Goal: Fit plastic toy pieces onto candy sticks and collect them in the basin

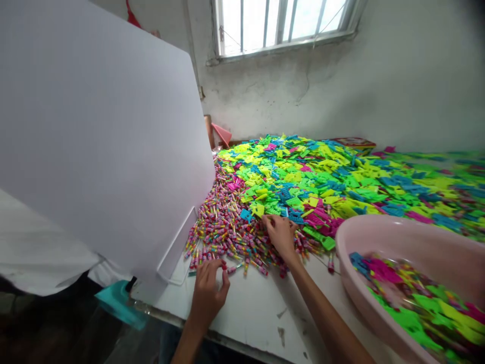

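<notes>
My left hand point(207, 290) is near the table's front edge, its fingers curled together around a small red-tipped piece at the near side of a heap of small pink and multicoloured tubes point(227, 222). Farther right, my right hand point(279, 233) reaches to where the tubes meet a large pile of flat green, yellow, blue and pink plastic pieces point(326, 172). Its fingers are bent down against the pieces. Whatever lies under those fingertips is hidden.
A pink basin point(409, 232) with mixed plastic pieces and tubes stands at the right. On the left a large white panel point(113, 126) rises beside the white table point(253, 313). Behind are a wall, a barred window point(280, 25) and a pink cone-shaped thing point(222, 134).
</notes>
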### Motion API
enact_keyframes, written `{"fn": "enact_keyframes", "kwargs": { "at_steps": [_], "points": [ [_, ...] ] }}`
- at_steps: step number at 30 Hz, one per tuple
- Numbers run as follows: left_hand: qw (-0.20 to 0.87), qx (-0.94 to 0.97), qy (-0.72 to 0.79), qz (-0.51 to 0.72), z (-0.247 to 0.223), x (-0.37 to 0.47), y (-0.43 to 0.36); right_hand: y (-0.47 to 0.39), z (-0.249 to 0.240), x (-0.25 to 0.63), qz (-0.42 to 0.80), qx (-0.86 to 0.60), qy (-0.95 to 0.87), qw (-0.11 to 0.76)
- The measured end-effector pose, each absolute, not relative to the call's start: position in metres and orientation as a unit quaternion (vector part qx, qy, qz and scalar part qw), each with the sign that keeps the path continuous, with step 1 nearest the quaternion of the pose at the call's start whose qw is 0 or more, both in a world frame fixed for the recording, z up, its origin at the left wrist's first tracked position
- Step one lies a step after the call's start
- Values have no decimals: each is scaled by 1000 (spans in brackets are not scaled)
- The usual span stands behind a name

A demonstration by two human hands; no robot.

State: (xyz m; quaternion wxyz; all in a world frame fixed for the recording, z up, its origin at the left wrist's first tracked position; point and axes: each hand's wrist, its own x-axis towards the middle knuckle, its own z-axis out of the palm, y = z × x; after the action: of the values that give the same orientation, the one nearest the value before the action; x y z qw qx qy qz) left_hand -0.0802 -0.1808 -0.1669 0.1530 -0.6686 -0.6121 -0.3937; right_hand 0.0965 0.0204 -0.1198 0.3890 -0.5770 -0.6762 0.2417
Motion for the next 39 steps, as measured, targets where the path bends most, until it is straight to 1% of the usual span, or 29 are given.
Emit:
{"fn": "enact_keyframes", "kwargs": {
  "at_steps": [4,7,11,14,16,19,21,25,31,39],
  "points": [
    [153,-656,-614,-411,-167,-81,-182,8,-113,107,314,-570,-578,492],
    [137,-645,-618,-429,-167,-82,-181,-20,-109,115,406,-528,-534,521],
    [92,-612,-639,-457,-166,-83,-182,-80,-112,124,535,-469,-497,496],
    [42,-595,-656,-462,-166,-71,-189,-118,-122,128,693,-399,-405,443],
    [-14,-588,-659,-469,-165,-57,-195,-132,-131,129,743,-383,-368,407],
    [-123,-563,-650,-496,-163,-40,-199,-141,-145,126,727,-413,-375,400],
    [-167,-541,-650,-507,-162,-35,-198,-142,-153,125,714,-428,-379,403],
    [-216,-521,-652,-506,-162,-37,-192,-142,-161,124,709,-438,-394,387],
    [-297,-493,-652,-494,-162,-39,-191,-139,-158,127,714,-418,-418,375],
    [-345,-477,-639,-495,-158,-33,-189,-137,-158,128,687,-426,-475,348]
  ]
}}
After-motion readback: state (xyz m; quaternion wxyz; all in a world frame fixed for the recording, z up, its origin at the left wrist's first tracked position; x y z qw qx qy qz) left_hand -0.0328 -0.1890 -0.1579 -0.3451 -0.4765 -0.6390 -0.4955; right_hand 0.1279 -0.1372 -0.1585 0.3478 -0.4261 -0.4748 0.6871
